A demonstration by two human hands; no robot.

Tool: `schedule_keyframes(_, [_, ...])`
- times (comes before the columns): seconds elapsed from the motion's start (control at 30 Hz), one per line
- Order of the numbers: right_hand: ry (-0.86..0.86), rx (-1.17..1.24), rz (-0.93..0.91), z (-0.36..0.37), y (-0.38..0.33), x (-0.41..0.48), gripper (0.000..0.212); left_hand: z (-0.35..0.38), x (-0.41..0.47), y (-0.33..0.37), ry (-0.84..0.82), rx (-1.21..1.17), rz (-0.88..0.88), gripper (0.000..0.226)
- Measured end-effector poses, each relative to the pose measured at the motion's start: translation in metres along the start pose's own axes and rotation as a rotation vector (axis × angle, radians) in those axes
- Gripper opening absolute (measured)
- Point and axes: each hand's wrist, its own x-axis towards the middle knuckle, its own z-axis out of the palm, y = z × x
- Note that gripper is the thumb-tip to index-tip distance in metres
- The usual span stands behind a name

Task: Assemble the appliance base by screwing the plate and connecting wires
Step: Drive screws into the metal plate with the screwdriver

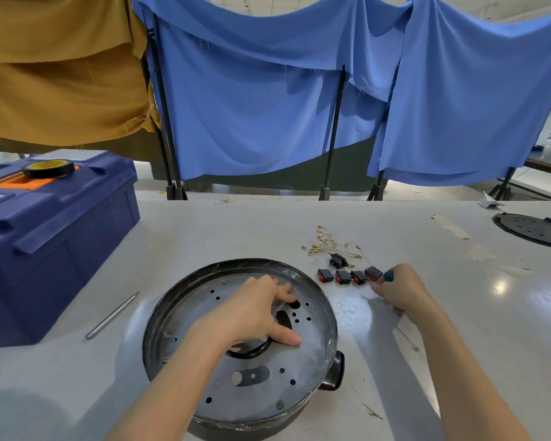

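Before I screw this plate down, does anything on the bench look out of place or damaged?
Clear film round the appliance base rim is crumpled and ragged. The thin wires lie tangled behind the row of switches. The table surface shows scuffed, peeling patches on the right.

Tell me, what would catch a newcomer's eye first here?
The big round metal plate with holes sits in the middle of the table, the left hand resting flat on it. Just to its right, the right hand grips a green-handled tool beside a row of red switches and loose wires. Blue cloth hangs behind.
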Motion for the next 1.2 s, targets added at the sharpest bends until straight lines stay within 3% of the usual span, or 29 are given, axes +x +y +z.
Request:
schedule_keyframes(0.1, [-0.055, 0.112, -0.106, -0.013, -0.010, -0.014, 0.021, -0.003, 0.002, 0.005, 0.042, -0.053, 0.004, 0.070])
schedule_keyframes(0.2, [-0.126, 0.181, -0.306, -0.020, -0.033, -0.038, 0.014, -0.004, 0.006, 0.017, 0.222, -0.146, 0.049, 0.053])
schedule_keyframes(0.4, [-0.392, 0.353, -0.593, -0.016, -0.072, -0.087, 0.018, -0.006, 0.005, 0.040, 0.390, -0.541, 0.124, 0.024])
schedule_keyframes(0.53, [-0.306, 0.402, -0.578, -0.007, -0.075, -0.093, 0.013, -0.011, 0.002, 0.038, 0.439, -0.592, 0.127, 0.002])
schedule_keyframes(0.63, [-0.156, 0.372, -0.492, 0.003, -0.068, -0.086, 0.013, -0.009, 0.004, 0.035, 0.413, -0.515, 0.061, 0.006])
schedule_keyframes(0.77, [-0.240, 0.263, -0.432, 0.017, -0.057, -0.079, 0.002, 0.006, 0.008, 0.034, 0.324, -0.329, 0.011, 0.007])
schedule_keyframes(0.9, [-0.284, 0.212, -0.413, 0.028, -0.051, -0.079, 0.015, 0.011, 0.010, 0.030, 0.343, -0.142, -0.009, 0.009])
schedule_keyframes(1.03, [-0.321, 0.358, -0.384, 0.025, -0.049, -0.076, 0.022, 0.010, 0.010, 0.025, 0.361, -0.178, -0.047, 0.009])
schedule_keyframes(1.2, [-0.323, 0.355, -0.439, 0.028, -0.048, -0.074, 0.007, 0.008, 0.012, 0.025, 0.346, -0.166, -0.048, 0.012])
